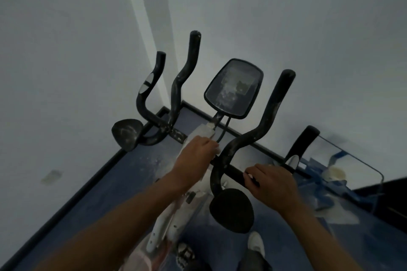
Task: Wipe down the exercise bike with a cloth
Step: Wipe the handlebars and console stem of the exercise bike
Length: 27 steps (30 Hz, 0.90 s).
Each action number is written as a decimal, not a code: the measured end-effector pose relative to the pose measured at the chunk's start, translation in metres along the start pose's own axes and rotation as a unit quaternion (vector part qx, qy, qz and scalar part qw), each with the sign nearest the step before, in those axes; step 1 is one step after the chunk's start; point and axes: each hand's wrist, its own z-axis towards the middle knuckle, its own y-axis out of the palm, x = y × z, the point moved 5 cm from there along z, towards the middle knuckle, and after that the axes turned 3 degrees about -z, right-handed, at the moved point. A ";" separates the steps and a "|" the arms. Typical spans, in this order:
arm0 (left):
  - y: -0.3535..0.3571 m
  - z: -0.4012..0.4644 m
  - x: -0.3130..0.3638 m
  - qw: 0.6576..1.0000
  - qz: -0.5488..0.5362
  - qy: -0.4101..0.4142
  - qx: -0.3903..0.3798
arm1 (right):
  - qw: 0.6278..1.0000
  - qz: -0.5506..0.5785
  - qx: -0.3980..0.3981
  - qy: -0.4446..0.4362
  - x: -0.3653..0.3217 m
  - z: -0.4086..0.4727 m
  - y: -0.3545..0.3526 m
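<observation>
Left hand presses white cloth on bike stem, fingers curled round it; right hand fingers grip handlebar.

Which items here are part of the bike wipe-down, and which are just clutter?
Job: exercise bike, white cloth gripped by left hand, right hand holding the handlebar.
Clutter: glass panel, pale cup behind it, wall patch.

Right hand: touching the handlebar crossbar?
Touching. Head view shows the right hand with fingers curled over the black handlebar crossbar, no gap visible.
</observation>
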 end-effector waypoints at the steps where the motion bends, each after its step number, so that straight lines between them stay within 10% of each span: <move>1: 0.002 -0.003 -0.002 1.000 -0.001 0.009 -0.008 | 1.000 -0.002 0.001 0.010 0.000 0.000 0.001; 14: 0.001 -0.028 -0.018 0.991 -0.027 0.064 -0.115 | 0.998 -0.019 0.007 0.055 0.003 -0.003 0.005; 27: -0.002 -0.025 -0.023 0.981 0.145 0.117 -0.056 | 0.998 -0.026 0.027 0.048 0.005 -0.004 0.005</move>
